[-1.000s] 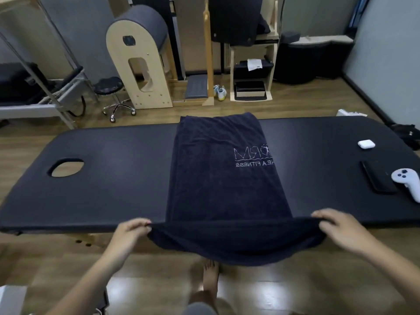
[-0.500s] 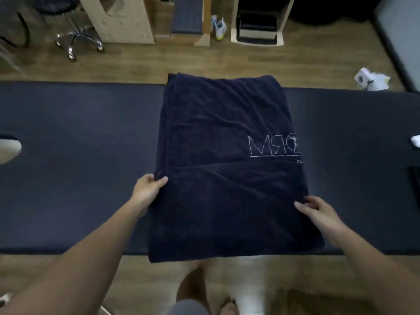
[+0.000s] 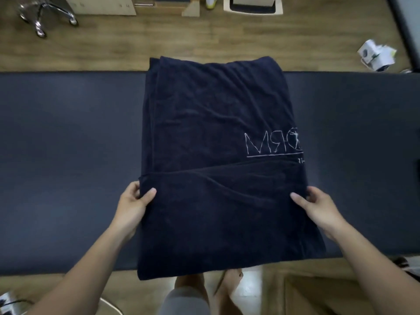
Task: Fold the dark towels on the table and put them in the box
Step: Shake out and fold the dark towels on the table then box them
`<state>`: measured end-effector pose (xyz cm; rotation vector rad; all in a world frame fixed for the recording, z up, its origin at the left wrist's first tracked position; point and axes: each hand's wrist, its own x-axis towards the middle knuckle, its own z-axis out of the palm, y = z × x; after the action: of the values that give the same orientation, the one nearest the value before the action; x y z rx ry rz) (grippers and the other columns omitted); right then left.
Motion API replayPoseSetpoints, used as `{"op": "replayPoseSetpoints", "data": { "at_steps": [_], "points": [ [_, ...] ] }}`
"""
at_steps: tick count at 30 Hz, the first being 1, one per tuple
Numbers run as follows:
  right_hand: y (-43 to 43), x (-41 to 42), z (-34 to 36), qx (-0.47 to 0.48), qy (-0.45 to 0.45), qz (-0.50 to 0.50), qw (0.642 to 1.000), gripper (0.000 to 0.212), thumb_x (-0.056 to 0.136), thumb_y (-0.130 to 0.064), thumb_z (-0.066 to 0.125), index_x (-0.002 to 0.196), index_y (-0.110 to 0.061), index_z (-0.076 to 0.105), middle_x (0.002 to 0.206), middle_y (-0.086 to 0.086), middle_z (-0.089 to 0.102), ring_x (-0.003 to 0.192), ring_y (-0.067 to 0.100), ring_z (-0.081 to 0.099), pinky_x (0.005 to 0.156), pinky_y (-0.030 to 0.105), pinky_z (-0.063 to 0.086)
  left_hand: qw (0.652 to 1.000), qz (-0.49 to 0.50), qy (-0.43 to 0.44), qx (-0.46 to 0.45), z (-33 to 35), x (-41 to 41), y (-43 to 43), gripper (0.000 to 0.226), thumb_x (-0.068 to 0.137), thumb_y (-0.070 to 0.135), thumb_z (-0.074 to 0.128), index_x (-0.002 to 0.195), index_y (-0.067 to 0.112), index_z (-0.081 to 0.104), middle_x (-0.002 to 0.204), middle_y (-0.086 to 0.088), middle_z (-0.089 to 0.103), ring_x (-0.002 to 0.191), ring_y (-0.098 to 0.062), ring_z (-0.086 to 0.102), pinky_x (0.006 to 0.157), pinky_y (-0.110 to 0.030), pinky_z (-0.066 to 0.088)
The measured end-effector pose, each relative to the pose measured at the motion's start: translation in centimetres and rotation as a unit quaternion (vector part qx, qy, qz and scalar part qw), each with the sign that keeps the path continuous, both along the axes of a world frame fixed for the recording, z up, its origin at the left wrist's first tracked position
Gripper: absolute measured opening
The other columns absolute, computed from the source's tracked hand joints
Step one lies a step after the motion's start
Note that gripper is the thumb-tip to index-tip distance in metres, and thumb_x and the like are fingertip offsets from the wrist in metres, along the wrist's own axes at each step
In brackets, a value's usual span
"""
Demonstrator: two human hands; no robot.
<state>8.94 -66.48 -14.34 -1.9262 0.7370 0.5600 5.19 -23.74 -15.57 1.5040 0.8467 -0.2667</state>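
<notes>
The dark towel (image 3: pixel 216 123) lay across the middle of the black padded table (image 3: pixel 68 155). Its far end reached just past the table edge at 12 o'clock and its near end hung over the edge at 6 o'clock. The near part lay doubled up over the rest. Its folded-over edge ran slightly aslant just below the white stitched lettering (image 3: pixel 270 146) at 3 o'clock on the cloth.

Our left hand (image 3: pixel 134 203) pinched the flap's left edge at 9 o'clock, thumb on top and fingers tucked under. Our right hand (image 3: pixel 318 208) pinched the right edge at 3 o'clock the same way. Nothing lay on top of the towel.

Beyond the table, on the wooden floor, a chrome stool base (image 3: pixel 44 13) stood at 11 o'clock and a small white carton (image 3: pixel 376 56) lay at 2 o'clock. Our bare feet (image 3: pixel 227 289) showed under the towel's near end at 6 o'clock.

At 5 o'clock, what looked like a brown box (image 3: pixel 318 296) sat on the floor. We could not tell what it held.
</notes>
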Motion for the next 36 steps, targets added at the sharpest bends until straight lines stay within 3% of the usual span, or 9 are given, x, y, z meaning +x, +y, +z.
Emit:
{"op": "replayPoseSetpoints", "data": {
  "at_steps": [5, 9, 13, 18, 21, 26, 30, 33, 36],
  "points": [
    [-0.4, 0.5, -0.9, -0.065, -0.094, -0.104, 0.988, 0.02, 0.09, -0.032, 0.071, 0.094, -0.013, 0.066, 0.102, 0.008, 0.072, 0.094, 0.027, 0.068, 0.085, 0.043, 0.055, 0.994, 0.027, -0.099, 0.034, 1.4, 1.1, -0.4, 0.019, 0.096, 0.001, 0.058, 0.099, 0.02, 0.06, 0.093, 0.006, 0.073, 0.086, -0.009, 0.069, 0.076, -0.024, 0.058],
    [-0.1, -0.7, -1.7, -0.053, -0.034, -0.079, 0.995, 0.05, 0.09, -0.041, 0.07, 0.127, -0.013, 0.052, 0.121, 0.002, 0.055, 0.106, 0.02, 0.056, 0.09, 0.034, 0.045, 0.995, 0.083, -0.024, 0.043, -0.9, -0.1, -1.5, 0.025, 0.096, 0.018, 0.063, 0.119, 0.019, 0.052, 0.119, -0.006, 0.066, 0.108, -0.02, 0.064, 0.098, -0.04, 0.051],
    [-1.2, -0.7, 0.3, 0.019, 0.02, -0.011, 1.0, 0.074, 0.062, -0.057, 0.083, 0.12, -0.019, 0.055, 0.107, -0.005, 0.066, 0.093, 0.015, 0.066, 0.076, 0.031, 0.052, 0.996, 0.085, 0.019, 0.002, 0.1, -1.5, -1.6, 0.053, 0.089, 0.04, 0.07, 0.13, 0.016, 0.048, 0.116, 0.003, 0.063, 0.108, -0.016, 0.062, 0.095, -0.037, 0.051],
    [-3.3, -3.8, 0.3, -0.039, 0.116, 0.164, 0.979, 0.022, 0.083, -0.04, 0.077, 0.097, -0.026, 0.065, 0.092, -0.011, 0.068, 0.085, 0.008, 0.064, 0.066, 0.023, 0.048, 0.98, -0.142, 0.132, 0.036, 1.2, -5.3, -0.3, 0.047, 0.079, 0.034, 0.081, 0.118, 0.018, 0.061, 0.111, 0.003, 0.071, 0.1, -0.018, 0.068, 0.083, -0.033, 0.053],
    [-3.9, -4.9, 0.8, -0.018, 0.094, 0.137, 0.986, 0.009, 0.093, -0.037, 0.066, 0.098, -0.029, 0.066, 0.094, -0.012, 0.069, 0.089, 0.01, 0.065, 0.071, 0.026, 0.05, 0.994, -0.079, 0.073, 0.028, 1.6, -7.1, 0.2, 0.032, 0.086, 0.027, 0.075, 0.11, 0.01, 0.061, 0.102, -0.001, 0.075, 0.092, -0.017, 0.071, 0.076, -0.031, 0.052],
    [-4.9, -8.8, -1.8, -0.264, 0.054, 0.156, 0.95, 0.041, 0.102, -0.045, 0.041, 0.082, -0.013, 0.057, 0.085, 0.011, 0.066, 0.09, 0.037, 0.06, 0.074, 0.041, 0.04, 0.981, -0.072, 0.138, 0.116, -0.6, -12.0, -1.4, 0.026, 0.087, 0.022, 0.075, 0.091, 0.003, 0.059, 0.085, -0.003, 0.074, 0.077, -0.022, 0.069, 0.063, -0.034, 0.049],
    [-3.7, -11.2, -2.5, -0.249, 0.05, 0.09, 0.963, 0.038, 0.104, -0.04, 0.039, 0.084, -0.01, 0.053, 0.078, 0.009, 0.057, 0.087, 0.033, 0.051, 0.072, 0.04, 0.036, 0.977, -0.043, 0.132, 0.163, -0.9, -13.7, -2.1, 0.021, 0.088, 0.024, 0.073, 0.082, 0.004, 0.066, 0.08, -0.004, 0.074, 0.077, -0.023, 0.069, 0.065, -0.033, 0.048],
    [-3.7, -12.0, -2.8, -0.214, 0.048, 0.056, 0.974, 0.041, 0.104, -0.037, 0.045, 0.084, -0.003, 0.058, 0.078, 0.011, 0.059, 0.082, 0.034, 0.056, 0.07, 0.041, 0.041, 0.977, -0.028, 0.152, 0.145, -1.2, -14.9, -1.7, 0.044, 0.084, 0.039, 0.074, 0.07, 0.0, 0.059, 0.072, -0.01, 0.07, 0.07, -0.029, 0.063, 0.066, -0.034, 0.04],
    [-4.1, -12.1, -1.9, -0.169, 0.056, 0.025, 0.984, 0.047, 0.099, -0.035, 0.056, 0.085, 0.01, 0.061, 0.081, 0.023, 0.064, 0.077, 0.036, 0.059, 0.061, 0.038, 0.038, 0.985, -0.022, 0.132, 0.104, -0.6, -15.4, -2.2, 0.035, 0.084, 0.035, 0.074, 0.068, 0.013, 0.052, 0.067, -0.006, 0.056, 0.067, -0.023, 0.053, 0.065, -0.033, 0.035]
  ]
}}
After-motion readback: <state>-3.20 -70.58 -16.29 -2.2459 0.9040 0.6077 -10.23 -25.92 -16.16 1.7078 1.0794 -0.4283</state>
